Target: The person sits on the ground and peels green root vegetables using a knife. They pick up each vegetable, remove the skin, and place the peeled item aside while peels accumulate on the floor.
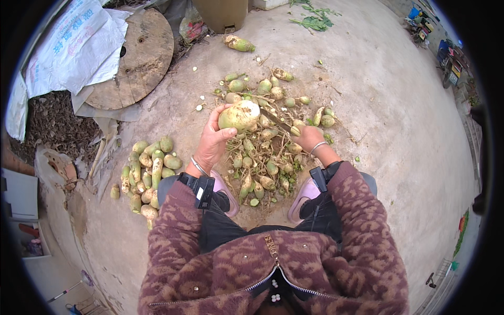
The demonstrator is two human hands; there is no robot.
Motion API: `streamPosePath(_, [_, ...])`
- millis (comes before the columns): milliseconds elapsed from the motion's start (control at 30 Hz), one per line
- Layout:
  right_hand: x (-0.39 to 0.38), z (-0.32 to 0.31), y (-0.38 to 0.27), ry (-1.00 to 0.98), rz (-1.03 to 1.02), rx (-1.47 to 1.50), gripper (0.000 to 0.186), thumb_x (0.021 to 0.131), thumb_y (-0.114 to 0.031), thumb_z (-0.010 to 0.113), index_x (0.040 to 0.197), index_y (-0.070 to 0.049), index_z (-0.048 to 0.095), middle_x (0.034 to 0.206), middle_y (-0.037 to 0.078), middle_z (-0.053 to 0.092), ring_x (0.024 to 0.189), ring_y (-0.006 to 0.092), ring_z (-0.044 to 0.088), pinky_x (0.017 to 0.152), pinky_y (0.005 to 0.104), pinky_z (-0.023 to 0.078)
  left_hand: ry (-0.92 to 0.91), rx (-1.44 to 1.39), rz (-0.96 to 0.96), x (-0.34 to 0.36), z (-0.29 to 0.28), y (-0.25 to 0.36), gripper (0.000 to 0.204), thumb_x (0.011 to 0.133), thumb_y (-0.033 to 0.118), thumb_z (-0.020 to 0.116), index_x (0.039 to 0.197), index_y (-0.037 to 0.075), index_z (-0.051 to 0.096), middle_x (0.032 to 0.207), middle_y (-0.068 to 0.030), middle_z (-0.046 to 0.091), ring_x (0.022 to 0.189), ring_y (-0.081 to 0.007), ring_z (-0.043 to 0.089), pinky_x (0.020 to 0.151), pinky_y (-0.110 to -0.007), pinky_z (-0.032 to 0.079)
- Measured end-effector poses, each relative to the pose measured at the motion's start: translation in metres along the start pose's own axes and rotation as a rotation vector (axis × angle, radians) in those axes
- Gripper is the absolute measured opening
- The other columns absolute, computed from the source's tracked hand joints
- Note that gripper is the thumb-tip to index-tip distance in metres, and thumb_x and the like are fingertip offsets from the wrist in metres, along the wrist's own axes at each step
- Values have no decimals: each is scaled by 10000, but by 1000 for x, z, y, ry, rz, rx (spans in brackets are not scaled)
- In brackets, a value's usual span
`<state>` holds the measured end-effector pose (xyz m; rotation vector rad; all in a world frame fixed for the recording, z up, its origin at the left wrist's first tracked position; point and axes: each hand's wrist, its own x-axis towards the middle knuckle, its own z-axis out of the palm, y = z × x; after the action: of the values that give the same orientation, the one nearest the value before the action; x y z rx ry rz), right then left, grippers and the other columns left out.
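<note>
My left hand [216, 136] grips a large pale green radish [236, 115], which shows a white face at its right side. My right hand [308, 139] is closed round the handle of a knife [278, 120], whose long blade points up-left to the radish. Whether the blade touches it, I cannot tell. Under and beyond both hands lies a loose heap of radishes [266, 184] with roots, leaves and small cut slices among them. A separate pile of cleaner green radishes [148, 176] lies to the left of my left leg.
A wooden cable-reel disc [147, 52] and white woven sacks [65, 44] cover dark litter at the upper left, beside a brown bin [220, 10]. A lone radish [239, 43] and leaves [315, 21] lie farther off on the concrete [399, 173]. Two-wheelers [449, 60] stand at the right edge.
</note>
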<state>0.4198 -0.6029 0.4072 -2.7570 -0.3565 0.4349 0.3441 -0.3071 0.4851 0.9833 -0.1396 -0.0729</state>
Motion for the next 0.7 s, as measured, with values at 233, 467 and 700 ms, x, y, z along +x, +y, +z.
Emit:
streamPosePath(233, [-19, -39, -72, 442, -182, 751, 376, 787, -337, 713, 1009, -50, 617, 847, 139, 680, 740, 273, 668, 685, 365, 522, 84, 130, 12, 12, -3, -16, 665, 749, 20, 746, 1317, 56, 401, 1225, -73, 547, 1127, -179, 555, 947, -302, 469])
streamPosePath(467, [-25, -49, -115, 497, -263, 901, 457, 762, -311, 768, 1049, -7, 584, 876, 134, 680, 785, 223, 669, 701, 339, 521, 114, 346, 72, 17, 7, -25, 702, 729, 30, 787, 1314, 34, 399, 1242, -86, 523, 1144, -175, 533, 969, -307, 456])
streamPosePath(700, [-17, -49, -120, 538, -245, 848, 344, 774, -239, 721, 999, -19, 584, 834, 150, 661, 753, 288, 657, 678, 373, 509, 87, 390, 53, 20, 12, -31, 703, 717, 22, 793, 1301, 26, 401, 1245, -90, 516, 1143, -173, 532, 953, -304, 475])
